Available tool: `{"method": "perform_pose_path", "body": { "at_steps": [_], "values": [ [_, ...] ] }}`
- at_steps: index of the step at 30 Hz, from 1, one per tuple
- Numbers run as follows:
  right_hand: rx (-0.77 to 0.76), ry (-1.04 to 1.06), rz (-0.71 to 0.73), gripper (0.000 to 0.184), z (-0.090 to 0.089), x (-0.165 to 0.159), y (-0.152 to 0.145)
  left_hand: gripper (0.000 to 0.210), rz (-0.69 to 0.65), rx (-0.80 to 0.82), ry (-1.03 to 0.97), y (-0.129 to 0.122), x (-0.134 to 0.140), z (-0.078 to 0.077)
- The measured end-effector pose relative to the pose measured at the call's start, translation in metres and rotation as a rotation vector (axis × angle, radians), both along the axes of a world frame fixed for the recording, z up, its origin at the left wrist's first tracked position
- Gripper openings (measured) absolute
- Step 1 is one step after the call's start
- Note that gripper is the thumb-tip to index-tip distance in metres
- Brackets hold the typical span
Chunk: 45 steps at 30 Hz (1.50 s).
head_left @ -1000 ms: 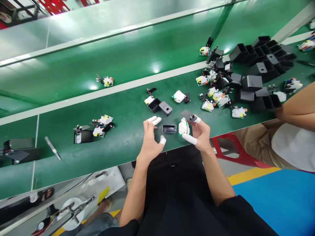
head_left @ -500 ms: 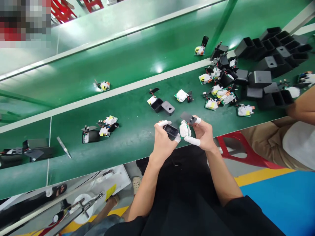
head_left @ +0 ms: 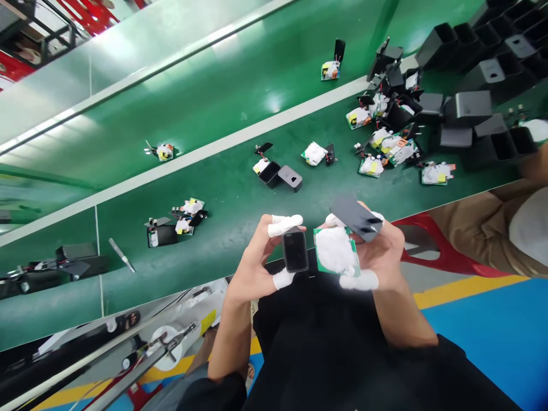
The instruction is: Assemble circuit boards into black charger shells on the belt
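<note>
My left hand [head_left: 265, 257], with white finger cots, grips a small black plastic housing [head_left: 295, 250] whose open end faces me. In my right hand [head_left: 379, 251], also wearing finger cots, is a green circuit board [head_left: 338, 251] coated with white potting compound. A dark flat end plate [head_left: 355, 217] rests in the same fingers just above the board. The housing and the board are side by side with a narrow gap between them, over the near edge of the green bench. The fingertips behind the housing are partly hidden.
Beyond my hands lie an open housing [head_left: 270, 174], a closed-end housing [head_left: 290, 177] and a loose circuit board [head_left: 314, 153]. Boards are heaped at the right [head_left: 394, 142] beside stacked black housings [head_left: 466, 108]. A pen-like tool [head_left: 122, 255] lies left. Another person's arm [head_left: 539, 168] is at the right.
Both hands have come nearer to me. The housing has turned so its opening faces me upright, and the board now shows its white-coated face. The end plate has tilted.
</note>
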State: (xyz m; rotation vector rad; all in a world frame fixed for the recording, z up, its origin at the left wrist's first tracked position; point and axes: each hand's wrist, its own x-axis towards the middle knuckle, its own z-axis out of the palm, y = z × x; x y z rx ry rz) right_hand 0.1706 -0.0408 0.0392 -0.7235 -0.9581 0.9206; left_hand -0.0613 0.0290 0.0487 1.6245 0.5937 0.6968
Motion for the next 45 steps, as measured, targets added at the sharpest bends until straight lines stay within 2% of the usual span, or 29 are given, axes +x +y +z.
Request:
{"method": "perform_pose_path", "body": {
  "at_steps": [2, 6, 10, 18, 25, 31, 36, 42, 45],
  "values": [
    [0.037, 0.0, 0.027, 0.064, 0.01, -0.005, -0.004, 0.078, 0.029, 0.005, -0.055, -0.005, -0.002, 0.001],
    [0.044, -0.022, 0.035, 0.076, 0.019, -0.011, -0.007, 0.07, 0.082, 0.052, -0.109, -0.01, -0.001, 0.003],
    [0.122, -0.102, -0.001, 0.075, 0.016, -0.014, -0.006, 0.065, 0.117, 0.136, -0.07, -0.011, 0.001, 0.009],
    [0.137, -0.211, -0.006, 0.07, 0.009, -0.014, 0.0, 0.061, 0.123, 0.19, -0.031, -0.009, 0.001, 0.01],
    [0.156, -0.29, -0.008, 0.072, 0.008, -0.013, 0.0, 0.068, 0.07, 0.138, -0.118, -0.006, 0.003, 0.007],
    [0.104, -0.38, -0.007, 0.074, 0.012, -0.009, -0.001, 0.069, 0.062, 0.139, -0.071, -0.005, 0.0, 0.003],
    [0.112, -0.437, -0.005, 0.085, 0.016, -0.008, 0.001, 0.067, 0.064, 0.154, -0.04, -0.003, -0.001, 0.002],
    [0.101, -0.494, -0.011, 0.073, 0.019, -0.006, 0.003, 0.069, 0.052, 0.112, -0.041, -0.004, -0.001, -0.002],
    [0.023, -0.505, 0.04, 0.069, 0.019, -0.005, -0.001, 0.066, 0.063, 0.071, -0.012, -0.007, -0.002, -0.004]
  ]
}}
